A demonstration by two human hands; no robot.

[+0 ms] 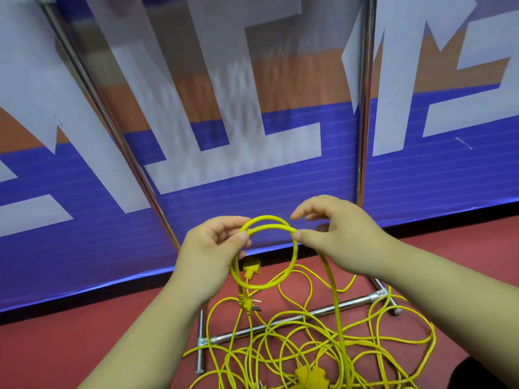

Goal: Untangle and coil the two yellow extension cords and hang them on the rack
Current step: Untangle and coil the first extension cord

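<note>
Evidently I am early in the coiling step: two small loops of one cord make a coil held in the air above the rack's base bar. My left hand pinches the coil's top between thumb and fingers. My right hand has its thumb against the cord where it leaves the coil, the other fingers curled loosely over it. From there the cord drops straight down to the tangle, which lies on the floor across and in front of the bar. Two plug ends dangle from the coil, above the bar. Most of both cords looks unsorted, and nothing hangs on the rack that I can see. Next I should slide my right hand down the cord, draw up a fresh length, and lay another loop into my left; the strand will likely snag in the tangle, so short, gentle pulls are wiser.
</note>
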